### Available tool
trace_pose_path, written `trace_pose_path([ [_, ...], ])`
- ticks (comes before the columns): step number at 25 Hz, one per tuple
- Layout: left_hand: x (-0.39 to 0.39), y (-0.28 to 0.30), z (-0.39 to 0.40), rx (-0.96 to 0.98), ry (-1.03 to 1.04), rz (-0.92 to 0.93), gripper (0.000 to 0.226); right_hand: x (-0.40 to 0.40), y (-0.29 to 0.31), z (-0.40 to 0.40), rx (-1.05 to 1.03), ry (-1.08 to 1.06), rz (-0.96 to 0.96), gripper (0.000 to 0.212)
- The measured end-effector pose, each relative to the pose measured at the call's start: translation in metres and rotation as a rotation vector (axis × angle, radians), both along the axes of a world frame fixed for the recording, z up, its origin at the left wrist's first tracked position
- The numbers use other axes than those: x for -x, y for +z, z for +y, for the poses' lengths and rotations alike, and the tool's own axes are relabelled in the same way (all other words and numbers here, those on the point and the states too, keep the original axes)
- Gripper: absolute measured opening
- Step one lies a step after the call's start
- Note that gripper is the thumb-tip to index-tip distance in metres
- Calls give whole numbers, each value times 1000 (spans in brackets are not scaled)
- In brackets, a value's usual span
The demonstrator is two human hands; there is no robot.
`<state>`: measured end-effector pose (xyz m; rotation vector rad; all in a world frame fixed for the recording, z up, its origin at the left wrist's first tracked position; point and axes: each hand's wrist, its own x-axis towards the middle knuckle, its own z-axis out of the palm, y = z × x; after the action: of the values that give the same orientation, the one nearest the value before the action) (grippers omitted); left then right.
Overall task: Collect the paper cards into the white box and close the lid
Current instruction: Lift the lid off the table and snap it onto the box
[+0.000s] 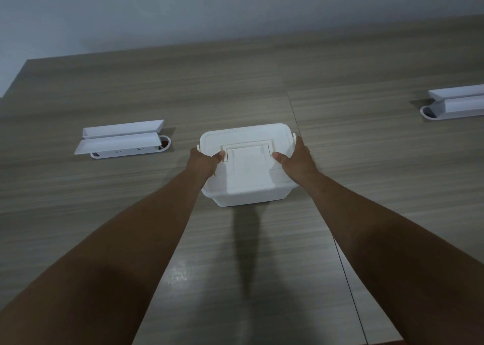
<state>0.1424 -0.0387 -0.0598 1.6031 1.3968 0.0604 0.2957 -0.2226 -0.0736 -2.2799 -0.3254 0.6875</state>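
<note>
The white box (248,185) sits on the wooden table in the middle of the view, its lid (243,138) lying flat on top, a folded handle in the lid's centre. My left hand (205,161) grips the box's left side, thumb pressed on the lid. My right hand (296,161) grips the right side the same way, fingers wrapped over the right edge near a side latch. No paper cards are visible; the inside of the box is hidden by the lid.
The wooden table (262,266) has seams running toward me. A white cable outlet with raised flaps (123,140) is set into it on the left, another (455,104) at the far right. A grey wall stands behind.
</note>
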Motion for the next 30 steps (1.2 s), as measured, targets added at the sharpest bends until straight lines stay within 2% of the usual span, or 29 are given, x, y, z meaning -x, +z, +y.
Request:
trace_pose_path([
  [26, 0, -7, -1, -53, 5, -11, 87, 7, -4, 2, 63, -34, -19, 94],
  [30, 2, -7, -5, -93, 15, -59, 84, 7, 3, 2, 45, -26, 10, 95],
])
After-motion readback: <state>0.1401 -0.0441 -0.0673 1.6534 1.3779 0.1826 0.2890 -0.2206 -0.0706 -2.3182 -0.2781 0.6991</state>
